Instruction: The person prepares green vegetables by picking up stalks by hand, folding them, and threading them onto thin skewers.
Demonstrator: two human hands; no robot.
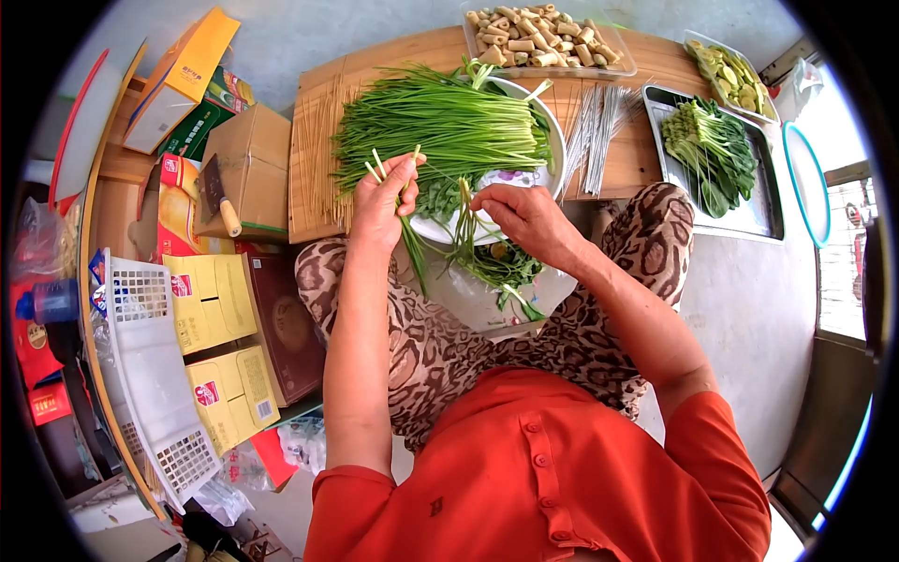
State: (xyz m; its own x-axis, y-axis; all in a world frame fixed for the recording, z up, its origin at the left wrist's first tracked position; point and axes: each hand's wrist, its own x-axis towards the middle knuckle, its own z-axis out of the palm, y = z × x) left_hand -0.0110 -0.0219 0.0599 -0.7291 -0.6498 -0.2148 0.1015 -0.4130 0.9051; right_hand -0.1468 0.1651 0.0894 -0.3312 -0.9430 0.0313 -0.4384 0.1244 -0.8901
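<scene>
My left hand (pixel 382 204) is closed around a few chive stalks (pixel 413 248), their pale ends sticking up above the fingers and the green leaves hanging below. To its right, my right hand (pixel 526 220) has its fingers curled together, with the fingertips beside some upright green stems (pixel 465 211). Whatever is between those fingers is hidden. Behind both hands, a large heap of chives (pixel 440 122) lies across a white basin (pixel 559 150). Loose leafy greens (pixel 501 264) hang at the basin's front edge, between my knees.
Wooden skewers (pixel 318 150) and metal skewers (pixel 599 126) lie on the wooden table (pixel 370 64). At the back is a tray of beige rolls (pixel 548 39). A metal tray (pixel 726 225) with leafy bundles stands right. Left are boxes (pixel 211 304) and a cleaver (pixel 225 201).
</scene>
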